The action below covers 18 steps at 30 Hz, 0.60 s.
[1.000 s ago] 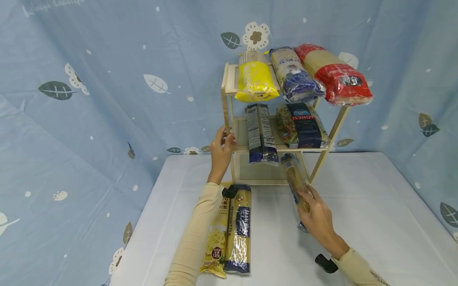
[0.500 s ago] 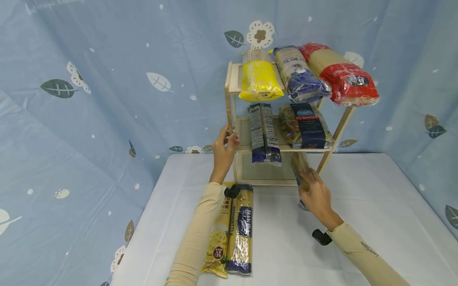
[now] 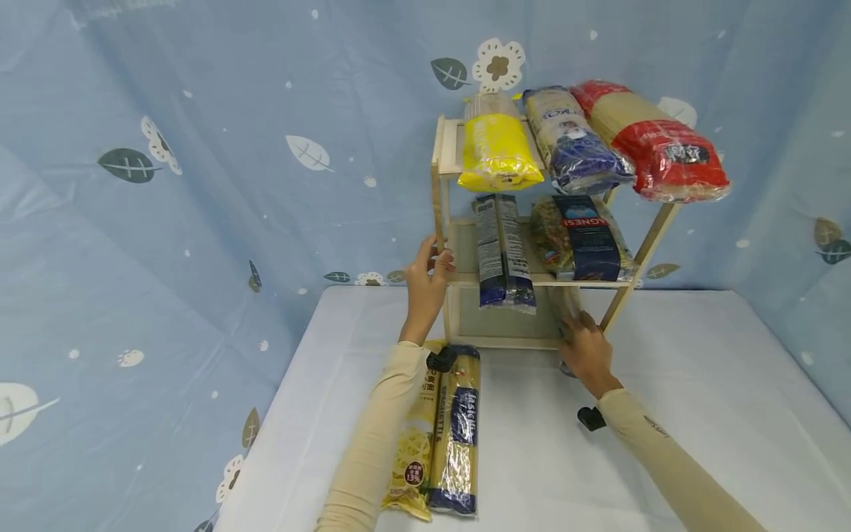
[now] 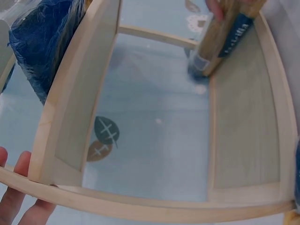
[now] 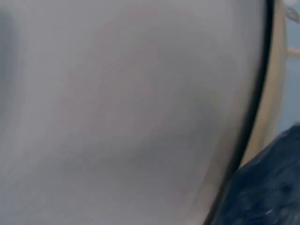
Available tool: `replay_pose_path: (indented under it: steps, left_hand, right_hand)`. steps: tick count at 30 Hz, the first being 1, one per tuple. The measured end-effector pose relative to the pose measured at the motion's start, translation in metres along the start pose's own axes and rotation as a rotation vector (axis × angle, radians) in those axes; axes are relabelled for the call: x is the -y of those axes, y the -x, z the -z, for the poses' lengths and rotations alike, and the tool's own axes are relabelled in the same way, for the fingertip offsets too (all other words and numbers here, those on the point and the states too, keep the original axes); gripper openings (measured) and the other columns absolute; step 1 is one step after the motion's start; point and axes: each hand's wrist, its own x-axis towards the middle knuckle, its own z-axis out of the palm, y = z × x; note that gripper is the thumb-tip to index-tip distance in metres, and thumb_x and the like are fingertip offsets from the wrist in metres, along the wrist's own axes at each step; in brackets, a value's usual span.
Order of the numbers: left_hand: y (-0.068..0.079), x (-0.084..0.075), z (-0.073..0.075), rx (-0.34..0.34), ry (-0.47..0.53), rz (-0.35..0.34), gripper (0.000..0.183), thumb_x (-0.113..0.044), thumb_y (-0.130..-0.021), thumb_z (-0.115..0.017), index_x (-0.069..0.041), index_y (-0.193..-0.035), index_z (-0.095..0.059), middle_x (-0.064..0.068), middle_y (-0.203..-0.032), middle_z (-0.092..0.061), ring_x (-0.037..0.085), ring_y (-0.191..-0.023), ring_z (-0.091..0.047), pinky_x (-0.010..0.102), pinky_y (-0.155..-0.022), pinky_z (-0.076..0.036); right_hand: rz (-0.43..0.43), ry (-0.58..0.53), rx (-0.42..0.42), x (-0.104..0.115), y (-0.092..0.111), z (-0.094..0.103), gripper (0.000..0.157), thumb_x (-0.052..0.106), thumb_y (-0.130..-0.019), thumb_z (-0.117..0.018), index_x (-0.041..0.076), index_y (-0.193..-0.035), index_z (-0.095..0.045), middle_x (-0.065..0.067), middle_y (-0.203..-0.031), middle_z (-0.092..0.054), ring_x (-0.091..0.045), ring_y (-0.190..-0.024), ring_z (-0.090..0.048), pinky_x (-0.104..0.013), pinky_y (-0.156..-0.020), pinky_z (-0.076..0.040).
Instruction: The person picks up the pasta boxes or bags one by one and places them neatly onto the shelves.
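Note:
My left hand (image 3: pixel 428 288) holds the left front post of a wooden shelf rack (image 3: pixel 505 342), its fingers curled round the wood. In the left wrist view those fingers (image 4: pixel 21 199) show behind the frame. My right hand (image 3: pixel 588 351) grips a spaghetti pack (image 4: pixel 222 40) with a dark blue label. That pack lies slantwise over the right part of the bottom shelf (image 4: pixel 246 126), its far end inside the rack. From the head, the middle shelf and my hand hide most of it. The right wrist view is mostly a pale blur.
The middle shelf bears a dark blue pack (image 3: pixel 503 251) and an Agnesi pasta bag (image 3: pixel 583 238). Above lie yellow (image 3: pixel 500 151), blue-and-clear (image 3: pixel 576 140) and red bags (image 3: pixel 651 144). A yellow noodle pack (image 3: pixel 412 443) and another spaghetti pack (image 3: pixel 456 428) lie on the white table (image 3: pixel 532 451).
My right hand has moved forward, pushing the spaghetti pack farther into the rack's bottom level. My left hand keeps its hold on the post. The head view has shifted slightly.

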Motion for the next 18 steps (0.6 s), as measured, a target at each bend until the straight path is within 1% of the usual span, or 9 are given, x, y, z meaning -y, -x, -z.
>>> replay_pose_path:
  steps: [2,5,6,10,12,13,14,18]
  left_hand:
    - [0.000,0.000,0.000,0.003,-0.003,-0.005,0.031,0.003,-0.095,-0.053,0.013,-0.124,-0.051,0.027,-0.093,-0.062,0.037,-0.068,-0.065,0.043,-0.061,-0.056]
    - [-0.001,0.000,-0.001,-0.006,-0.002,-0.011,0.030,0.001,-0.096,-0.052,0.011,-0.124,-0.052,0.026,-0.093,-0.062,0.036,-0.068,-0.065,0.042,-0.062,-0.056]
    - [-0.001,0.000,-0.001,-0.008,-0.001,-0.012,0.029,0.000,-0.096,-0.052,0.010,-0.124,-0.052,0.026,-0.093,-0.062,0.036,-0.069,-0.065,0.042,-0.062,-0.056]
    - [-0.001,0.001,-0.001,0.007,0.016,-0.012,0.029,0.000,-0.096,-0.052,0.010,-0.123,-0.053,0.027,-0.093,-0.062,0.036,-0.069,-0.065,0.043,-0.062,-0.056]
    - [0.000,0.001,-0.001,0.016,0.025,-0.005,0.029,0.000,-0.096,-0.052,0.010,-0.123,-0.053,0.028,-0.093,-0.062,0.036,-0.070,-0.065,0.044,-0.062,-0.056]
    - [0.000,0.001,-0.001,0.015,0.029,-0.002,0.029,0.000,-0.096,-0.052,0.010,-0.124,-0.053,0.028,-0.093,-0.062,0.037,-0.070,-0.065,0.045,-0.062,-0.056]
    - [0.000,0.000,-0.001,0.014,0.030,0.002,0.029,-0.001,-0.097,-0.051,0.009,-0.124,-0.053,0.028,-0.094,-0.062,0.037,-0.070,-0.065,0.045,-0.062,-0.055]
    - [0.001,-0.001,-0.001,0.010,0.027,0.013,0.029,-0.001,-0.097,-0.051,0.009,-0.124,-0.053,0.028,-0.094,-0.061,0.038,-0.070,-0.065,0.046,-0.062,-0.055]
  right_hand:
    - [-0.014,0.032,0.020,-0.005,-0.001,-0.005,0.043,0.001,-0.078,-0.060,-0.005,-0.121,-0.060,-0.033,-0.128,-0.047,-0.053,-0.103,-0.053,-0.062,-0.058,-0.048]
    - [-0.021,0.071,0.067,-0.007,-0.007,-0.007,0.045,0.001,-0.078,-0.058,-0.004,-0.123,-0.059,-0.032,-0.127,-0.047,-0.053,-0.100,-0.052,-0.062,-0.057,-0.048]
    - [-0.031,0.089,0.094,-0.007,-0.010,-0.006,0.042,0.001,-0.078,-0.057,-0.005,-0.120,-0.061,-0.032,-0.127,-0.046,-0.053,-0.099,-0.051,-0.061,-0.057,-0.048]
    - [-0.090,0.160,0.249,-0.007,-0.017,-0.006,0.048,0.007,-0.079,-0.056,-0.003,-0.126,-0.056,-0.032,-0.127,-0.042,-0.053,-0.097,-0.047,-0.061,-0.063,-0.047]
    - [-0.106,0.179,0.314,-0.007,-0.019,-0.007,0.054,0.011,-0.079,-0.057,-0.003,-0.130,-0.052,-0.032,-0.127,-0.041,-0.053,-0.097,-0.046,-0.061,-0.065,-0.047]
    - [-0.104,0.188,0.339,-0.007,-0.019,-0.007,0.060,0.013,-0.078,-0.057,-0.001,-0.136,-0.046,-0.033,-0.127,-0.040,-0.053,-0.097,-0.045,-0.062,-0.068,-0.046]
    - [-0.101,0.191,0.361,-0.007,-0.019,-0.007,0.063,0.014,-0.078,-0.057,0.000,-0.138,-0.044,-0.033,-0.128,-0.039,-0.053,-0.097,-0.045,-0.062,-0.068,-0.046]
    - [-0.083,0.216,0.407,-0.008,-0.016,-0.009,0.067,0.019,-0.081,-0.055,0.001,-0.143,-0.035,-0.037,-0.140,-0.028,-0.057,-0.104,-0.042,-0.063,-0.071,-0.047]
